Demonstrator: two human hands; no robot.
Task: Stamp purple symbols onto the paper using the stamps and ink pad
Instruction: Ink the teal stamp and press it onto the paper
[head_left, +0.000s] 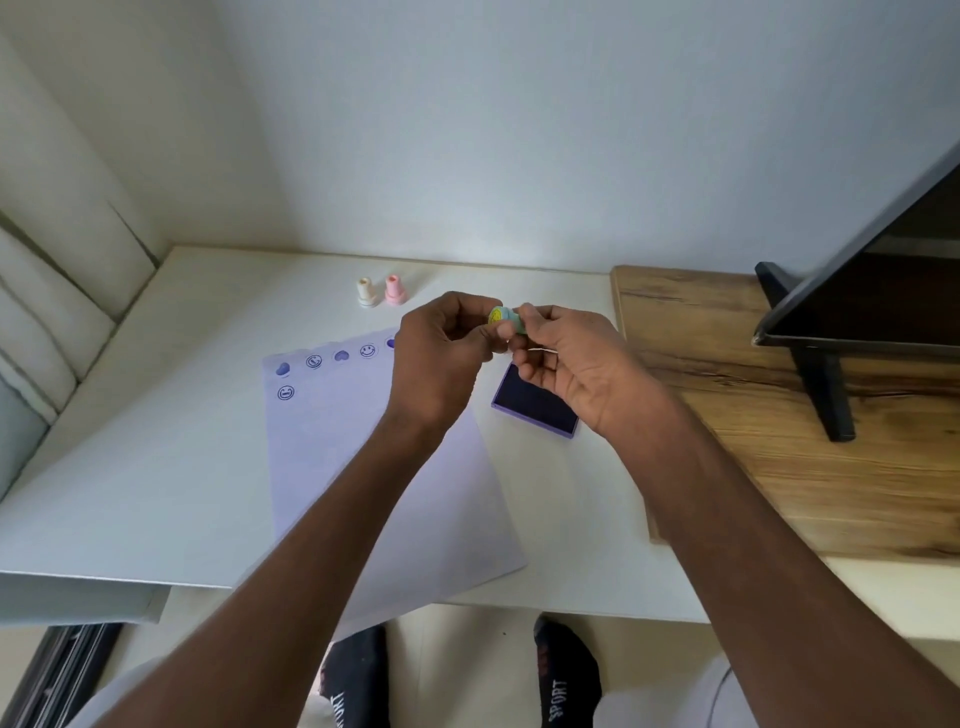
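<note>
A small green stamp (508, 318) with a yellow smiley top is pinched between both hands above the table. My left hand (441, 358) grips its left end with thumb and fingers. My right hand (571, 364) holds its right end. Below lies the white paper (363, 457), with several purple hearts and smiley prints along its far edge and one print beneath them at the left. The open purple ink pad (530, 405) sits right of the paper, partly hidden by my right hand. A cream stamp (367, 292) and a pink stamp (396, 291) stand upright behind the paper.
The white table (156, 441) meets a wall at the back. A wooden board (779, 415) at the right carries a dark screen on a black stand (826, 384). Cushions lie at the left. Feet in black socks (566, 680) show below the table's front edge.
</note>
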